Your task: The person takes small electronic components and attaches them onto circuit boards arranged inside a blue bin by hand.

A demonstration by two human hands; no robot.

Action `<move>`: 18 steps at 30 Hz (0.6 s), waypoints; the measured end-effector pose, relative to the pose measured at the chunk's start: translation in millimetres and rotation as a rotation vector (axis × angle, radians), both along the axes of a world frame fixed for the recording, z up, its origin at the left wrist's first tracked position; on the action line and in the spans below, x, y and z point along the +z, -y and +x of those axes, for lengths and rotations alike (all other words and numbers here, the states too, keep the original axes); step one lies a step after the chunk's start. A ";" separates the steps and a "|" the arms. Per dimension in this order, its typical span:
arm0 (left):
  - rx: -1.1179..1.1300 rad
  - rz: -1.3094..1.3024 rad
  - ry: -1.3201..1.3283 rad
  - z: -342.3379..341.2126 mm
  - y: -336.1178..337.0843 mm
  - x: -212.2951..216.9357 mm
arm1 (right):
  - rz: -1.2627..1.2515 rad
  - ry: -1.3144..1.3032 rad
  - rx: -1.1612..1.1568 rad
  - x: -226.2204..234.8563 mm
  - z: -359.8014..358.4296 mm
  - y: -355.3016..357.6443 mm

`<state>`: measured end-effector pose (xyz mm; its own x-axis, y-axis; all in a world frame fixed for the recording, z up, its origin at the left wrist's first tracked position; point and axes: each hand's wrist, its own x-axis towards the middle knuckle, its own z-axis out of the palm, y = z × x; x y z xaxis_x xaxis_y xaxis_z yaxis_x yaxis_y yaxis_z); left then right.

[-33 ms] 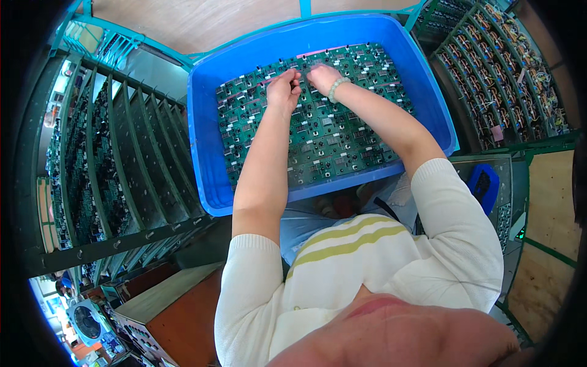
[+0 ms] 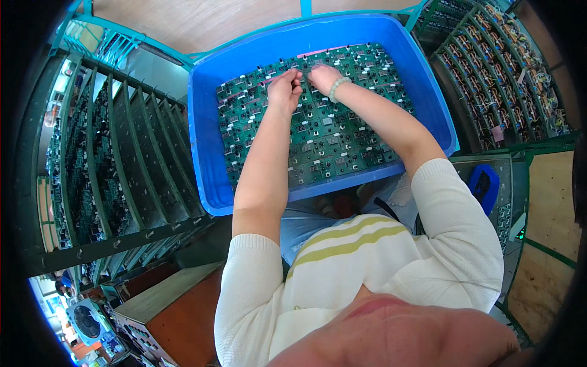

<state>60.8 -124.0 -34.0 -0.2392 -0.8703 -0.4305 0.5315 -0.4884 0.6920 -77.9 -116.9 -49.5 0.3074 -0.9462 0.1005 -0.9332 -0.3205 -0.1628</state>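
A blue plastic bin (image 2: 208,153) sits in front of me, filled with several green circuit boards (image 2: 330,140) packed side by side. Both my arms reach into its far half. My left hand (image 2: 283,90) is curled with its fingertips down on the top edge of a circuit board (image 2: 301,66). My right hand (image 2: 322,77), with a pale bead bracelet (image 2: 335,89) on the wrist, is curled right beside it on the same board, the knuckles of both hands almost touching. What lies under the fingers is hidden. Thin pink strips (image 2: 318,52) lie between board rows.
Dark green racks holding more circuit boards stand at the left (image 2: 110,159) and the upper right (image 2: 507,73). A small blue object (image 2: 486,183) rests on a stand at my right. A brown box (image 2: 177,318) and a fan (image 2: 85,321) are at the lower left.
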 end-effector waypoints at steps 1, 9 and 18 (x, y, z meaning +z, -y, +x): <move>-0.013 -0.010 0.008 -0.1 0.1 -0.6 | 0.000 0.000 0.004 0.0 1.2 0.7; -0.039 -0.012 -0.016 -1.1 -3.0 0.7 | -0.093 -0.055 0.026 -10.0 0.1 2.5; -0.005 0.033 0.074 -6.9 -7.8 8.9 | 0.194 1.047 0.101 15.7 -12.3 16.1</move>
<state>53.9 -116.2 -25.1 -0.2103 -0.8541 -0.4757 0.4766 -0.5144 0.7129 -90.2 -133.0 -33.8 0.2333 -0.9493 0.2105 -0.2703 -0.2713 -0.9238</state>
